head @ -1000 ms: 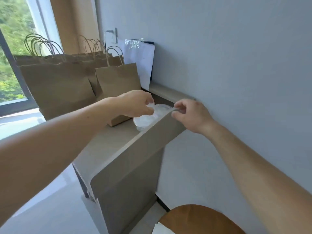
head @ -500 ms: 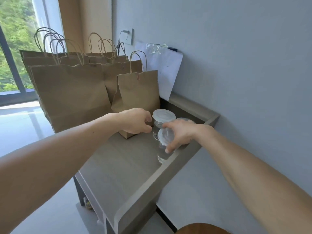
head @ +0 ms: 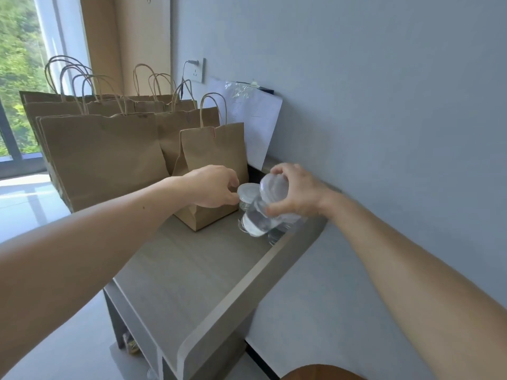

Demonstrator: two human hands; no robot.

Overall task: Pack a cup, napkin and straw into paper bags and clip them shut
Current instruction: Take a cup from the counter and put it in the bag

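So the count: two hands, left (head: 212, 186) and right (head: 295, 193). Clear lidded cups, I make out at least three: one tilted in the right hand (head: 270, 205), one upright by the left hand (head: 247, 193), and a blurry one near the shelf's right rim (head: 277, 237). Brown paper bags: one small (head: 212, 160) in front, plus a far-left bunch (head: 101, 154) of roughly six, too overlapped to count exactly, and one white sheet (head: 255, 124).

A plain indoor room by a large window (head: 19, 78): grey wall (head: 356, 91), wall socket (head: 198, 74), wooden shelf (head: 192, 270) lined with paper bags (head: 101, 157)
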